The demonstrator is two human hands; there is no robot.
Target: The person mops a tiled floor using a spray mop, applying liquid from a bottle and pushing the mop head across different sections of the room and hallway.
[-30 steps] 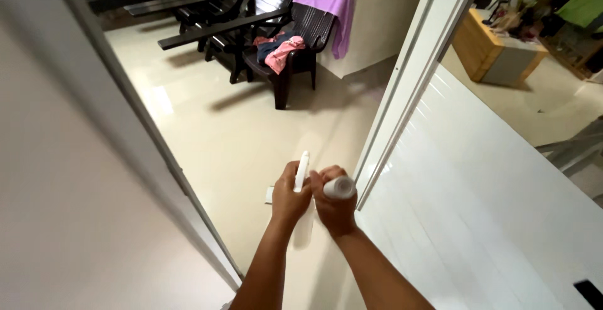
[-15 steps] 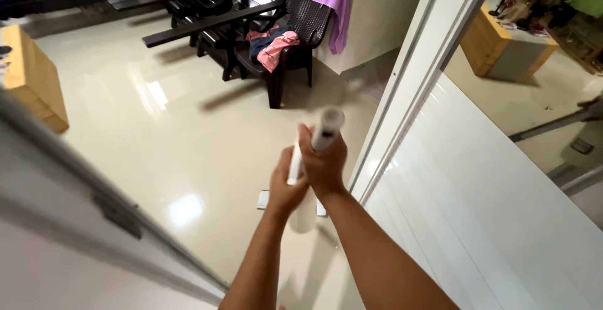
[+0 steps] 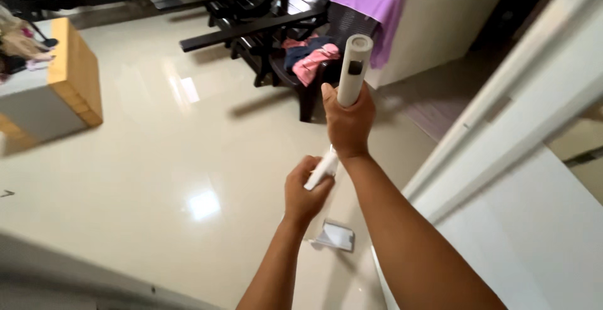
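Note:
My right hand (image 3: pixel 347 120) grips the upper end of a white mop handle (image 3: pixel 353 65), which points up toward the camera. My left hand (image 3: pixel 304 192) is lower on the same white pole, its fingers closed around a white lever or collar piece (image 3: pixel 321 170). The pole runs down to a flat white mop head (image 3: pixel 335 236) resting on the glossy cream tile floor. Both forearms reach in from the bottom of the view.
A white sliding door frame (image 3: pixel 502 128) stands to my right. A dark plastic chair (image 3: pixel 301 65) with pink and blue clothes is ahead, with a purple cloth (image 3: pixel 370 2) hanging behind it. A wooden-edged box (image 3: pixel 69 77) sits at left. Dark benches line the back.
My right hand has risen up the handle and the pole's top has tilted up. The view has swung left, so the door frame now sits further right.

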